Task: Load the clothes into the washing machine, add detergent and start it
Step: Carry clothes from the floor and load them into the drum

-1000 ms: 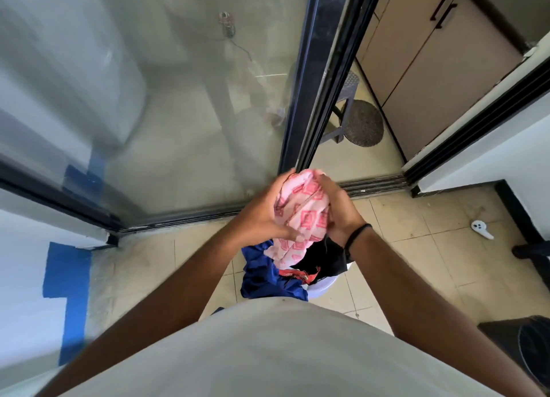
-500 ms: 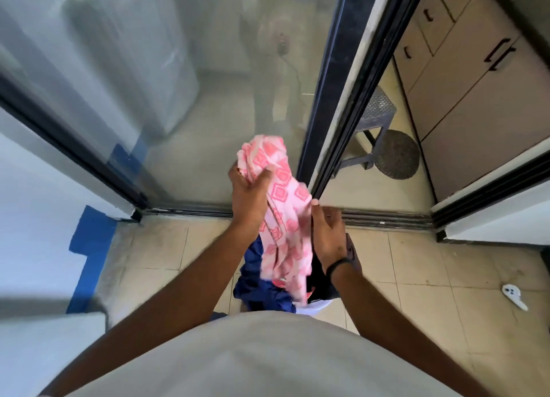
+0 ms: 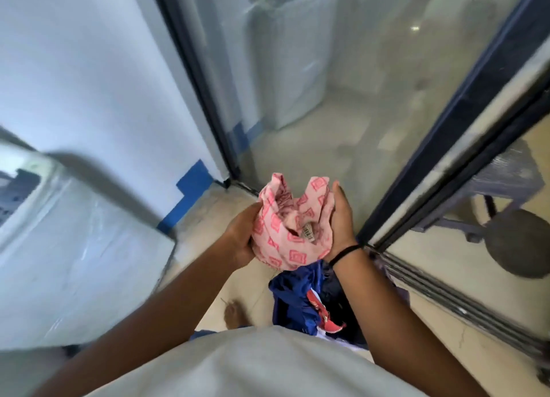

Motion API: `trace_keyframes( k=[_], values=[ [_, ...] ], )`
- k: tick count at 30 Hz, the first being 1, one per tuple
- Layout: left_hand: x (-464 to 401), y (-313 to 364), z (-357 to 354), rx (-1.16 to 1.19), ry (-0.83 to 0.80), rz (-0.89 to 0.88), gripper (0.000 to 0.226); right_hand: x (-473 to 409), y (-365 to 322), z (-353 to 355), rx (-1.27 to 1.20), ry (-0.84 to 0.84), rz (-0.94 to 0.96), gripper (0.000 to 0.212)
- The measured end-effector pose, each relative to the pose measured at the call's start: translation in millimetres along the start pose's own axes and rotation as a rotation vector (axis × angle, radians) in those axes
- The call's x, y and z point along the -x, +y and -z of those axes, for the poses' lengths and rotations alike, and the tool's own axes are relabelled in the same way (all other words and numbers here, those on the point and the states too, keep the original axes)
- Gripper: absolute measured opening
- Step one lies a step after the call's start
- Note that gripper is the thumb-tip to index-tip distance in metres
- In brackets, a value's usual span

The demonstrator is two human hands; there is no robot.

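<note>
Currently between basket and machine. Washing machine (image 3: 74,248) at lower left, white, top partly in frame, blurred; lid state not readable. Sliding glass door (image 3: 342,99) ahead, a reflection in it. Remaining clothes (image 3: 300,304), blue and dark, heaped below the wrists; container under them hardly visible.

Pink patterned garment (image 3: 293,233) bunched chest-high, cupped from both sides: left hand (image 3: 239,242) curled round the left of the bundle, right hand (image 3: 340,221) pressed flat to its right, fingers straight.

Risks, judged:
- Loose top folds unsupported; could spill over during the swing left, since right side only pressed, not gripped.
- Lid possibly closed, both hands occupied.
- Tag (image 3: 308,233) exposed; snag unlikely.
- Bare foot (image 3: 233,313) beside heap; trip on trailing cloth.
</note>
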State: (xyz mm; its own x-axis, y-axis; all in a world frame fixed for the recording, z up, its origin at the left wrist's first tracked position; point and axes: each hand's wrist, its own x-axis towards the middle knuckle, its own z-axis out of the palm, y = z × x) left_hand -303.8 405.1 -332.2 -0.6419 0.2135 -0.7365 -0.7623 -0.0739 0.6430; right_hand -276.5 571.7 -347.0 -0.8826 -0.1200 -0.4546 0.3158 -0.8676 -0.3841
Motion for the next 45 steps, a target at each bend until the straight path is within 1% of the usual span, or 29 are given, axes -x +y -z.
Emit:
trace_keyframes(
  k=[2, 4, 5, 6, 7, 8, 9, 10, 14, 16, 23, 29, 33, 37, 41, 45],
  values=[
    [11.3, 0.1, 23.4, -0.07, 0.164, -0.056, 0.055, -11.4, 13.9, -22.5, 0.077, -0.128, -0.063, 0.071],
    [22.4, 3.2, 47.3, -0.079, 0.281, -0.125, 0.051, -18.3, 30.3, -44.4, 0.168, -0.167, -0.091, 0.074],
    [27.7, 5.2, 57.5, -0.072, 0.296, -0.148, 0.051, -20.4, 39.0, -54.1, 0.225, -0.173, -0.117, 0.073],
    [34.3, 7.4, 70.5, -0.063, 0.298, -0.163, 0.053, -25.6, 50.7, -65.6, 0.311, -0.182, -0.15, 0.067],
    [39.7, 8.5, 83.3, -0.059, 0.293, -0.172, 0.054, -31.8, 62.6, -76.9, 0.424, -0.139, -0.134, 0.054],
    [44.9, 9.8, 96.6, -0.053, 0.3, -0.183, 0.053, -37.5, 75.8, -90.0, 0.541, -0.085, -0.076, 0.038],
    [48.5, 11.0, 110.0, -0.048, 0.323, -0.196, 0.051, -41.7, 88.3, -102.9, 0.639, -0.064, -0.027, 0.029],
    [50.6, 11.2, 121.9, -0.04, 0.356, -0.206, 0.049, -45.0, 99.7, -114.8, 0.698, -0.066, -0.013, 0.026],
    [62.1, 13.3, 181.3, 0.152, 0.505, -0.281, 0.033, -63.1, 151.7, -169.0, 0.858, -0.212, -0.008, 0.027],
    [70.0, 16.1, 212.7, 0.256, 0.55, -0.316, 0.027, -75.1, 176.3, -189.3, 0.951, -0.245, 0.034, 0.024],
    [94.8, 33.9, 347.2, 0.486, 0.615, -0.477, 0.026, -109.8, 278.0, -252.7, 1.215, -0.343, 0.048, 0.02],
    [129.2, 43.9, 465.6, 0.512, 0.686, -0.588, 0.027, -143.1, 375.3, -320.1, 1.297, -0.473, 0.095, 0.023],
    [149.4, 58.2, 532.8, 0.541, 0.787, -0.646, 0.026, -163.6, 431.9, -360.0, 1.365, -0.506, 0.212, 0.02],
    [152.3, 78.9, 581.8, 0.62, 0.826, -0.722, 0.026, -189.1, 469.4, -397.9, 1.444, -0.539, 0.358, 0.022],
    [142.2, 102.4, 620.5, 0.634, 0.872, -0.767, 0.028, -228.2, 499.1, -439.2, 1.417, -0.574, 0.363, 0.022],
    [132.5, 128.9, 660.8, 0.601, 0.956, -0.749, 0.03, -281.8, 531.6, -480.7, 1.35, -0.587, 0.334, 0.021]
  ],
)
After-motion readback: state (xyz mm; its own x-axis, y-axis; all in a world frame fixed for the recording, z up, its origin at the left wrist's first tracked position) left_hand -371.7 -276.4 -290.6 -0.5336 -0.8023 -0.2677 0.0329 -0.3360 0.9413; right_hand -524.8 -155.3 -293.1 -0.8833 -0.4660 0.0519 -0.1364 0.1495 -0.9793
